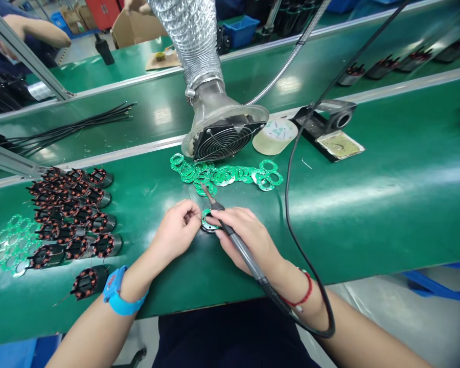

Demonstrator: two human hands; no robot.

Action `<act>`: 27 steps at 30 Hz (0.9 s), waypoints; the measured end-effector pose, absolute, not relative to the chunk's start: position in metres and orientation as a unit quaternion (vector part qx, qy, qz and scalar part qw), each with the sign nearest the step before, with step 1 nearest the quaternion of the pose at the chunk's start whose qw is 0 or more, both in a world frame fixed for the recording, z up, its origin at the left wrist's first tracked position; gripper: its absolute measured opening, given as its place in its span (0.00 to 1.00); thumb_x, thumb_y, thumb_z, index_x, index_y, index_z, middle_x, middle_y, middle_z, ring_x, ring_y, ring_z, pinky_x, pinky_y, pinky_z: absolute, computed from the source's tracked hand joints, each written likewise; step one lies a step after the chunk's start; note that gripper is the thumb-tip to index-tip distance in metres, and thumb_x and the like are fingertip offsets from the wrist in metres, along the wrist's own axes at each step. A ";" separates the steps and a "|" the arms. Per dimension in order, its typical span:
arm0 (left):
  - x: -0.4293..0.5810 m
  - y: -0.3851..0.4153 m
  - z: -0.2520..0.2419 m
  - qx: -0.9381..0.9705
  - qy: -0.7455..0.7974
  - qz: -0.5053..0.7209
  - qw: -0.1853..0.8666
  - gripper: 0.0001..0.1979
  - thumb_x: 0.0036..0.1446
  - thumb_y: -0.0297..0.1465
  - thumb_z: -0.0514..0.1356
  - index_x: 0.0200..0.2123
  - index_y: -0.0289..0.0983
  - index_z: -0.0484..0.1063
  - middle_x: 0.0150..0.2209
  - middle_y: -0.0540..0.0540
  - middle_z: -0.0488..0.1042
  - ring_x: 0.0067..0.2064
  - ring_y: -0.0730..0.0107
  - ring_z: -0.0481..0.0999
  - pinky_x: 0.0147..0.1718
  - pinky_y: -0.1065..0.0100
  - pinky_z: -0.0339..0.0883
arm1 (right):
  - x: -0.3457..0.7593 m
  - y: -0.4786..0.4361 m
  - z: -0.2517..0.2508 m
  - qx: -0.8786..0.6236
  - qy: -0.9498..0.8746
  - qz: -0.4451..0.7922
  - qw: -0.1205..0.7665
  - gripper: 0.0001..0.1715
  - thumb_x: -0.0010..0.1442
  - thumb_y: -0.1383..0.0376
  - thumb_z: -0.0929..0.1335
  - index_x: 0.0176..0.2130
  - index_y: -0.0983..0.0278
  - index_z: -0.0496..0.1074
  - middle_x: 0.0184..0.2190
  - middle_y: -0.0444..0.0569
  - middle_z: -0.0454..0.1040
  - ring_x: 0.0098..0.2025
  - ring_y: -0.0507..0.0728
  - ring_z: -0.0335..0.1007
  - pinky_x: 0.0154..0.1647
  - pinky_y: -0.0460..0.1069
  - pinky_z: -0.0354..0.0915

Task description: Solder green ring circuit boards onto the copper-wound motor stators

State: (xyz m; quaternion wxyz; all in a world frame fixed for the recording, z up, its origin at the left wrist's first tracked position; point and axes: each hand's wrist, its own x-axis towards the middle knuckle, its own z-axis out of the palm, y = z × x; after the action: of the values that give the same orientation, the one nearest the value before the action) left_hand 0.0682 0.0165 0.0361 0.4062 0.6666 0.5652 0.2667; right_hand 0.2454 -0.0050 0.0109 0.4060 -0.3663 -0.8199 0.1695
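Note:
My right hand (258, 237) is closed around a soldering iron (245, 250), its tip pointing up and away to the left. Fingers of that same hand also touch a green ring-shaped circuit board (206, 223), which sits over something dark that is mostly hidden. At the board's left edge my left hand (179, 225) is closed in a pinch; what lies between its fingertips does not show. Just beyond both hands spreads a loose row of similar green ring boards (233, 175).
Wound motor stators (74, 204) stand in rows at left, one stator (88, 282) near my left wrist. A fume extractor (226, 138) hangs over the boards. Behind are a tape roll (275, 138) and an iron stand (335, 122). The iron's cord (287, 199) loops at right.

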 end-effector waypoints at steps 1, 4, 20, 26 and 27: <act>0.068 0.017 0.037 0.677 0.569 0.261 0.387 0.05 0.52 0.23 0.52 0.25 0.36 0.64 0.24 0.53 0.63 0.27 0.75 0.62 0.28 0.72 0.56 | 0.245 -0.005 0.012 -0.366 -0.814 0.174 0.417 0.24 0.61 0.73 0.63 0.56 0.60 0.59 0.41 0.49 0.76 0.42 0.58 0.71 0.46 0.58 0.65; 0.069 0.017 0.039 0.703 0.578 0.239 0.338 0.06 0.51 0.22 0.52 0.24 0.37 0.62 0.25 0.53 0.63 0.28 0.74 0.62 0.28 0.72 0.55 | 0.248 -0.008 0.014 -0.382 -0.777 0.190 0.463 0.23 0.62 0.72 0.63 0.56 0.59 0.61 0.38 0.48 0.78 0.41 0.57 0.72 0.45 0.56 0.66; 0.072 0.017 0.038 0.703 0.599 0.225 0.309 0.06 0.50 0.22 0.52 0.24 0.37 0.61 0.24 0.52 0.63 0.27 0.74 0.62 0.28 0.71 0.53 | 0.261 -0.015 0.005 -0.363 -0.688 0.264 0.570 0.10 0.61 0.65 0.64 0.44 0.60 0.71 0.27 0.46 0.72 0.26 0.55 0.64 0.30 0.52 0.61; 0.071 0.019 0.037 0.715 0.594 0.214 0.299 0.06 0.50 0.22 0.52 0.24 0.37 0.60 0.25 0.52 0.63 0.28 0.73 0.62 0.28 0.70 0.53 | 0.254 -0.009 0.010 -0.407 -0.717 0.242 0.512 0.25 0.63 0.70 0.63 0.58 0.57 0.59 0.40 0.47 0.77 0.43 0.58 0.72 0.45 0.55 0.66; 0.072 0.019 0.037 0.717 0.593 0.214 0.297 0.06 0.50 0.22 0.52 0.24 0.37 0.60 0.25 0.52 0.63 0.28 0.73 0.62 0.28 0.70 0.53 | 0.252 -0.007 0.010 -0.408 -0.737 0.241 0.482 0.27 0.63 0.70 0.62 0.60 0.57 0.57 0.43 0.48 0.77 0.48 0.58 0.71 0.48 0.56 0.65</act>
State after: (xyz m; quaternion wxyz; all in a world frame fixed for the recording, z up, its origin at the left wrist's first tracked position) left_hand 0.0718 0.0190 0.0373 0.2973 0.7169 0.5932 0.2139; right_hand 0.2516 -0.0069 0.0102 0.4822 -0.4079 -0.7370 0.2407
